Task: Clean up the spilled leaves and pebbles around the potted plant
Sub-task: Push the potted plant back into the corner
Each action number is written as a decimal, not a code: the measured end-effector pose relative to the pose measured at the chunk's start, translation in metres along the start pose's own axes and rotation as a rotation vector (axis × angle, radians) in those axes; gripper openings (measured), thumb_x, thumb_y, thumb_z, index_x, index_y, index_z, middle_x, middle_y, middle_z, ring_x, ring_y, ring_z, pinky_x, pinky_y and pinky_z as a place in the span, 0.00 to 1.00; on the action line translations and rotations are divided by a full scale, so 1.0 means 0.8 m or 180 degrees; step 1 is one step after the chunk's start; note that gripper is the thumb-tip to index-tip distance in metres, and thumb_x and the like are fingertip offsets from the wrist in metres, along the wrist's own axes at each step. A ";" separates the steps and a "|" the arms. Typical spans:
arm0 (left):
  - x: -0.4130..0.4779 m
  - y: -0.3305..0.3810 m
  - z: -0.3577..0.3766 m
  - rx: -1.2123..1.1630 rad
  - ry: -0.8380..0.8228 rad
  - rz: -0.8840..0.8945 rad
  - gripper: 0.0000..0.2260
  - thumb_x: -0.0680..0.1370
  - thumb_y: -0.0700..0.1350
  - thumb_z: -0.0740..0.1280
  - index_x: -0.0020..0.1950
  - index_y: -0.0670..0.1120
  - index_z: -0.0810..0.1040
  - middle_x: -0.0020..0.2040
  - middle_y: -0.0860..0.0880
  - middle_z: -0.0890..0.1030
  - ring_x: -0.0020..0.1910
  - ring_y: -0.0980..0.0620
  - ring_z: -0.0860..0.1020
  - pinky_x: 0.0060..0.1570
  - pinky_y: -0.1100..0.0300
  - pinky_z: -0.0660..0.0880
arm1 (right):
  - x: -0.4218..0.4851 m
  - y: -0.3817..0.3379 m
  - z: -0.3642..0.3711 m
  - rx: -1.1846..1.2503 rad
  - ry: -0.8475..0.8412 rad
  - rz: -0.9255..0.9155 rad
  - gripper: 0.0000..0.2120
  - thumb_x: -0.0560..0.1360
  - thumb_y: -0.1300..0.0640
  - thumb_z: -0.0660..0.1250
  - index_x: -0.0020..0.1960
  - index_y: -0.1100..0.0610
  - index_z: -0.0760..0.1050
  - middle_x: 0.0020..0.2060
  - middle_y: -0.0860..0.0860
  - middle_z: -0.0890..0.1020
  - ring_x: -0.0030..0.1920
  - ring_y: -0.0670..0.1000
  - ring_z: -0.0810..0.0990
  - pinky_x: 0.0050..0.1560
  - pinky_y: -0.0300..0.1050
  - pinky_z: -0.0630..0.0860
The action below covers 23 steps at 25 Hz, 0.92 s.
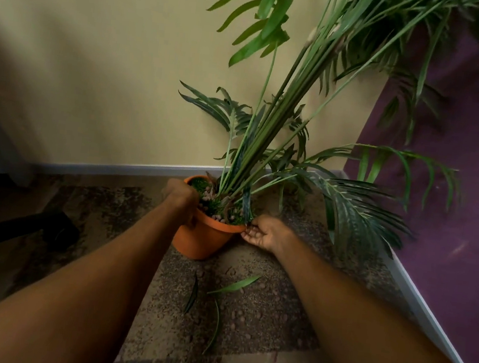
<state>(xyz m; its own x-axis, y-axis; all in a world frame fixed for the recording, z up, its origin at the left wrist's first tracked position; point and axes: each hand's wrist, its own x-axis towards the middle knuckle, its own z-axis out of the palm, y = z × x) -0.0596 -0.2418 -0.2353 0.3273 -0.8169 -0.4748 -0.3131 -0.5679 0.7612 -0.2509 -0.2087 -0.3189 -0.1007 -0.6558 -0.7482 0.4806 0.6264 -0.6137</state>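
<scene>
I see the spill low in the centre of the frame: three long, narrow green fallen leaves [234, 284] lie flat on the speckled brown carpet [275, 321], and small round brownish clay pebbles [241, 314] are scattered among them and to their right. I judge the leaves light, thin and limp; I would pinch each one near its thicker end and lift it, since pressing flat on carpet may fold it. The pebbles look hard, light and apt to roll, and their colour nearly matches the carpet, so some may escape me. I would gather them a few at a time between fingertips or sweep them into a cupped palm.

Just above the spill, at mid-frame, stands the round terracotta-orange plastic plant pot [204, 237], tilted towards the upper right, with more pebbles and green moss inside. Its tall green-stemmed palm-like plant [273, 119] leans towards the upper right, so I expect the whole thing to be top-heavy and best steadied at the rim.

My left hand [182, 198] is curled over the pot's left rim, gripping it. My right hand [265, 232] touches the right rim with fingers half-bent; whether it truly grips I cannot tell.

Behind stand a pale yellow wall [111, 60] and, on the right, a purple wall [455, 208].
</scene>
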 end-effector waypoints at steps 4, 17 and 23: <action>0.004 0.005 0.003 -0.0007 0.0006 -0.0111 0.13 0.81 0.29 0.60 0.65 0.27 0.74 0.61 0.27 0.78 0.54 0.21 0.79 0.23 0.24 0.68 | 0.001 -0.002 0.003 -0.0092 -0.0006 -0.0037 0.14 0.86 0.67 0.53 0.45 0.62 0.72 0.41 0.56 0.77 0.40 0.52 0.77 0.44 0.48 0.78; -0.012 0.025 0.094 -0.0723 -0.0590 0.0203 0.16 0.83 0.32 0.53 0.43 0.37 0.77 0.41 0.37 0.79 0.38 0.40 0.79 0.23 0.54 0.75 | 0.000 -0.067 -0.064 0.0343 0.0402 -0.0772 0.14 0.84 0.69 0.56 0.48 0.59 0.77 0.43 0.54 0.82 0.42 0.51 0.80 0.47 0.52 0.78; -0.025 0.037 0.166 -0.0717 -0.1090 0.0353 0.11 0.85 0.37 0.57 0.50 0.41 0.78 0.44 0.40 0.80 0.35 0.43 0.77 0.33 0.50 0.79 | -0.007 -0.092 -0.123 0.0535 0.0620 -0.1147 0.16 0.84 0.70 0.55 0.65 0.64 0.78 0.54 0.58 0.84 0.46 0.52 0.81 0.44 0.47 0.81</action>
<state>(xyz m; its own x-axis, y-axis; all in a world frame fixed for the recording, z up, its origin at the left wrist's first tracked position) -0.1941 -0.2554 -0.2622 -0.0244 -0.8796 -0.4751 -0.1146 -0.4697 0.8754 -0.3712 -0.2099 -0.2940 -0.4422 -0.7181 -0.5373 0.5181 0.2845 -0.8066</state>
